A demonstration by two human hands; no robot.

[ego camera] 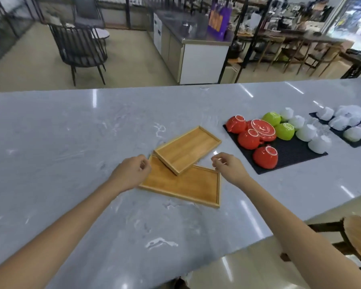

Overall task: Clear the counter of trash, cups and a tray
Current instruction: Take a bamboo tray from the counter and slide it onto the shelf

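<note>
Two wooden trays lie on the grey marble counter (71,142). The smaller tray (188,149) rests askew on the far edge of the larger tray (183,186). My left hand (131,172) hovers at the left edge of the trays, fingers loosely curled with nothing in them. My right hand (227,165) hovers at the right edge of the trays, fingers curled, also holding nothing. Red cups (265,157), green cups (284,131) and white cups (319,143) sit upside down on a black mat (296,157) to the right.
A second black mat (358,140) with more white cups lies at the far right. A wooden stool (358,236) stands below the counter's near right edge. Chairs and a steel counter stand beyond the far edge.
</note>
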